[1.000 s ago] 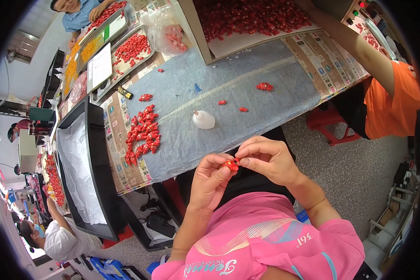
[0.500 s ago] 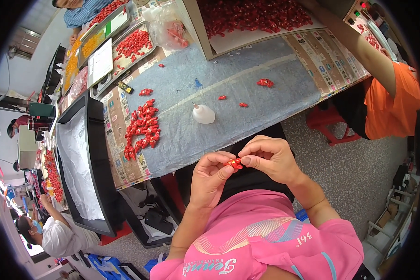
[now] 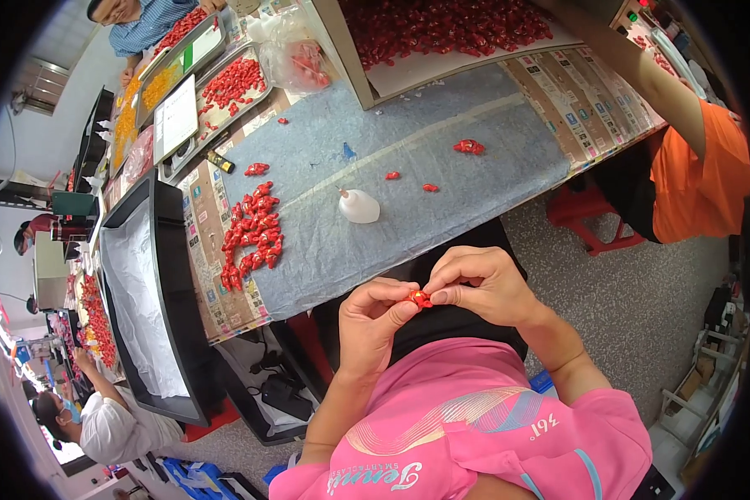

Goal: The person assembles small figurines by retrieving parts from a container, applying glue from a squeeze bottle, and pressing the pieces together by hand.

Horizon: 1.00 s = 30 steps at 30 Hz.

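Between the fingertips of my left hand [image 3: 369,323] and my right hand [image 3: 485,285] is a small glossy red figure piece [image 3: 421,298] with a yellowish detail. Both hands pinch it, in front of my body and just off the table's near edge. On the blue table cover [image 3: 325,258] ahead stands a small white squeeze bottle [image 3: 360,207]. Left of it lies a cluster of similar red figures [image 3: 254,229]. A larger red figure [image 3: 469,147] and two small red parts, one nearer [image 3: 430,187] and one farther [image 3: 392,176], lie to the bottle's right.
A black tray with white lining [image 3: 193,358] stands at the left. Farther back are a metal tray of red parts [image 3: 258,93] and a small dark bottle [image 3: 220,162]. An open box [image 3: 354,79] heaped with red pieces stands ahead. A co-worker's arm [image 3: 642,79] reaches in at right.
The red figure has been turned between my fingertips and shows a different side. My hands stay nearly in place. The table scene has shifted slightly in the view.
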Tool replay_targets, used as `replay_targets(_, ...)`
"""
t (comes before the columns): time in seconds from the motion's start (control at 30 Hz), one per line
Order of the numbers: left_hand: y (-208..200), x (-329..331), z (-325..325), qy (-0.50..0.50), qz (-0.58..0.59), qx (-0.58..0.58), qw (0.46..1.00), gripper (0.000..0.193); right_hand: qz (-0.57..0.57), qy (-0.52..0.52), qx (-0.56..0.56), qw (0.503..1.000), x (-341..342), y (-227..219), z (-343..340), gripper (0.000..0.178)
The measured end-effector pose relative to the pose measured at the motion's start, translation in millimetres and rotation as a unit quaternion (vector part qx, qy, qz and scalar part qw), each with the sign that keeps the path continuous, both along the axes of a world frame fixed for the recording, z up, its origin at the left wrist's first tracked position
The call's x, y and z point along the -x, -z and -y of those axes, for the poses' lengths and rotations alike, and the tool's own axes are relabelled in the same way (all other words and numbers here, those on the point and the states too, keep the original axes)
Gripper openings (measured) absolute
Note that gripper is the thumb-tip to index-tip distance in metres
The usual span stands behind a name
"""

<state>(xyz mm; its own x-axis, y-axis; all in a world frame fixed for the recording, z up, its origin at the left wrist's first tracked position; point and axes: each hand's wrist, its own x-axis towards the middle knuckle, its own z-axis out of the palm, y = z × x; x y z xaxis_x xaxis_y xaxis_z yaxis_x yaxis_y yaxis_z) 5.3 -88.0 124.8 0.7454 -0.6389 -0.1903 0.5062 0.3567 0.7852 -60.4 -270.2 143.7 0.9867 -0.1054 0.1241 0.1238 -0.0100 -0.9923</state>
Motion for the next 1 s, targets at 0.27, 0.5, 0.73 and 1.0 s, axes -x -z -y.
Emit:
replay_targets(0.27,-0.3,-1.8,-0.2,0.005,0.04,-0.027,0.999,0.018,-0.009,-0.015,-0.023,1.0,1.7,1.6,2.5,0.011)
replay_targets(0.5,1.4,-2.3,-0.5,0.013,0.098,-0.046,0.994,0.021,0.01,-0.008,0.003,1.0,4.0,-1.8,3.3,0.011)
replay_targets(0.73,-0.5,-0.7,1.9,0.016,0.058,-0.03,0.998,0.019,0.008,0.0,0.0,1.0,6.0,-1.7,3.1,0.011)
replay_targets(1.0,-1.9,0.2,4.1,0.03,-0.044,0.038,0.998,0.018,0.005,-0.008,-0.014,1.0,3.7,-0.5,4.0,0.014)
